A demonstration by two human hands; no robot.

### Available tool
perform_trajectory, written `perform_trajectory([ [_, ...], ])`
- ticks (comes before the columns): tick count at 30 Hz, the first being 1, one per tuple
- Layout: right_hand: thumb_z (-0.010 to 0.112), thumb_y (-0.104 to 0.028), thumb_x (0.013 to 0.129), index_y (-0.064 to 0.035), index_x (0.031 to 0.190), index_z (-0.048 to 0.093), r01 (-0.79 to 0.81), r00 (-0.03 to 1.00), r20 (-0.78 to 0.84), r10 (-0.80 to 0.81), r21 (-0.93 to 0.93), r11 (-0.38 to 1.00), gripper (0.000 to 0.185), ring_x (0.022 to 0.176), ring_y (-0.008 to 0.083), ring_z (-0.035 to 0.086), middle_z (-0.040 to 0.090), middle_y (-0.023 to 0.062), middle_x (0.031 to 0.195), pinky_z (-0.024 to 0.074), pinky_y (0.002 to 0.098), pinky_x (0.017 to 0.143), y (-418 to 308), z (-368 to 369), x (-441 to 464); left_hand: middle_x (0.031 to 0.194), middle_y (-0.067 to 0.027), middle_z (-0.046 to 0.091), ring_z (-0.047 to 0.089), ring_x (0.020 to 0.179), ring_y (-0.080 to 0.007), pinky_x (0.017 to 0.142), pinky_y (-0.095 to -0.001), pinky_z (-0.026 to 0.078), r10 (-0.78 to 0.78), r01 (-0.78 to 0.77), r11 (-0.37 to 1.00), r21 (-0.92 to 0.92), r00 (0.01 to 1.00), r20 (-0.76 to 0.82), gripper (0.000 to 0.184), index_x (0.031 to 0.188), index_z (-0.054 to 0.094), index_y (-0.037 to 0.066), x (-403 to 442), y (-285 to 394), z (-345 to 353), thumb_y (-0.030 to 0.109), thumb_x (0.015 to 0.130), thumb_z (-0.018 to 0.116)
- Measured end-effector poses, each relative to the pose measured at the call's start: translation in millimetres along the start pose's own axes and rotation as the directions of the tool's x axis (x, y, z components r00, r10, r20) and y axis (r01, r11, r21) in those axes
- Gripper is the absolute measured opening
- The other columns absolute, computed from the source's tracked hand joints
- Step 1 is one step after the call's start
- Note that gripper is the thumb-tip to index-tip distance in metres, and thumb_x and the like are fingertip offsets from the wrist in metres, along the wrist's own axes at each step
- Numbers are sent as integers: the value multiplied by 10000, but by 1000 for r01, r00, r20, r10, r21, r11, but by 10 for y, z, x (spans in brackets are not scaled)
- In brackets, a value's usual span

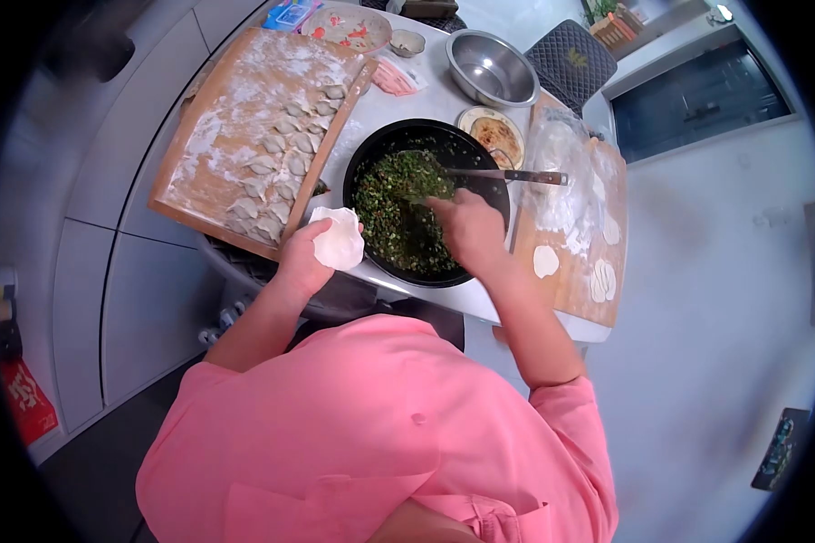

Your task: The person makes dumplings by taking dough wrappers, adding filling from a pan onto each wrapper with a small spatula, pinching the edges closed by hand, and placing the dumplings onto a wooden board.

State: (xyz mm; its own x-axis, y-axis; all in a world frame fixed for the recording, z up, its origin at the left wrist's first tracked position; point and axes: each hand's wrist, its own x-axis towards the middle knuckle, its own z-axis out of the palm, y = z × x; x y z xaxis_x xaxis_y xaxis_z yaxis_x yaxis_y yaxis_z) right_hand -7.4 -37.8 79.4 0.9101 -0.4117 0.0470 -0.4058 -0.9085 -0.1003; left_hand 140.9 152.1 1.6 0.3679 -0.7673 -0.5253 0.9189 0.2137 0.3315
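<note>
My left hand (304, 261) holds a round white dough wrapper (339, 241), thumb on top, just left of the large black pan (351, 163). Chopped green filling (398, 204) with reddish bits covers much of the pan's inside. Over the filling, my right hand (467, 228) is closed, pointing inward from the pan's right side; what its fingers grip is too small to tell. A metal utensil with a dark wooden handle (545, 177) lies across the pan's right rim. Shaped dumplings (276, 167) sit in rows along the right part of the floured wooden board (210, 118).
Behind the pan stand a steel bowl (492, 68) and a plate with a browned flatbread (496, 136). To the right, another board (552, 291) bears plastic wrap (557, 154) and several flat wrappers (545, 261). A patterned bowl (347, 29) is at the back left.
</note>
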Motion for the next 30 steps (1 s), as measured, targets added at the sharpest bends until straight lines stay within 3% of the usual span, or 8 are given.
perform_trajectory([
  [3,546,-82,726,-210,1074,617,195,979,-55,-199,-63,979,378,840,267,552,504,84,826,489,377,626,-203,134,30,1102,-210,562,562,1012,-338,877,-439,446,7,-7,1000,4,1000,-27,366,1196,440,-53,61,-26,-45,126,877,418],
  [5,518,-92,738,-54,905,603,294,954,81,-287,-100,950,192,896,288,531,539,126,923,494,363,675,-358,180,64,1108,-210,562,562,1018,-338,882,-440,444,11,-10,1000,26,999,-38,366,1193,449,-52,121,-41,-88,129,876,421],
  [12,531,-145,772,-78,821,665,503,836,412,-362,-314,805,157,926,232,525,568,77,908,477,311,656,-426,381,60,1116,-223,553,558,1030,-339,881,-442,447,20,-18,998,59,999,-32,378,1208,433,-62,20,-16,-10,140,890,401],
  [17,589,-159,718,-98,856,683,388,867,440,-233,-306,869,177,952,251,517,569,102,966,480,327,673,-83,235,69,1125,-227,552,556,1036,-342,878,-444,449,-2,7,997,72,998,-66,387,1214,429,-62,25,-2,14,146,890,393],
  [20,617,-155,681,-86,761,692,311,934,259,-248,-244,918,130,914,269,571,613,120,929,497,343,693,58,74,-49,1128,-230,552,553,1040,-346,880,-445,448,-18,20,997,78,999,-29,398,1217,426,-65,35,0,-45,154,887,394],
  [23,573,-127,651,-92,673,659,139,951,282,-122,-41,989,95,680,297,637,633,119,669,500,403,605,-129,-167,-165,1128,-232,552,551,1043,-348,881,-443,447,60,-78,980,183,993,102,406,1218,425,-69,23,-48,-135,160,884,394],
  [28,547,-141,708,-87,756,638,100,939,334,-80,-45,994,116,674,301,631,627,120,684,495,417,584,-294,457,-311,1135,-229,552,549,1051,-345,887,-434,442,71,-103,961,257,989,133,402,1212,426,-77,92,-40,-139,153,885,383],
  [30,548,-141,711,-79,777,629,73,940,337,-52,-48,996,121,697,298,633,632,119,713,497,413,593,-248,715,-345,1138,-231,552,548,1056,-347,889,-437,442,8,-21,992,128,995,94,405,1216,423,-74,114,-47,-171,154,884,387],
])
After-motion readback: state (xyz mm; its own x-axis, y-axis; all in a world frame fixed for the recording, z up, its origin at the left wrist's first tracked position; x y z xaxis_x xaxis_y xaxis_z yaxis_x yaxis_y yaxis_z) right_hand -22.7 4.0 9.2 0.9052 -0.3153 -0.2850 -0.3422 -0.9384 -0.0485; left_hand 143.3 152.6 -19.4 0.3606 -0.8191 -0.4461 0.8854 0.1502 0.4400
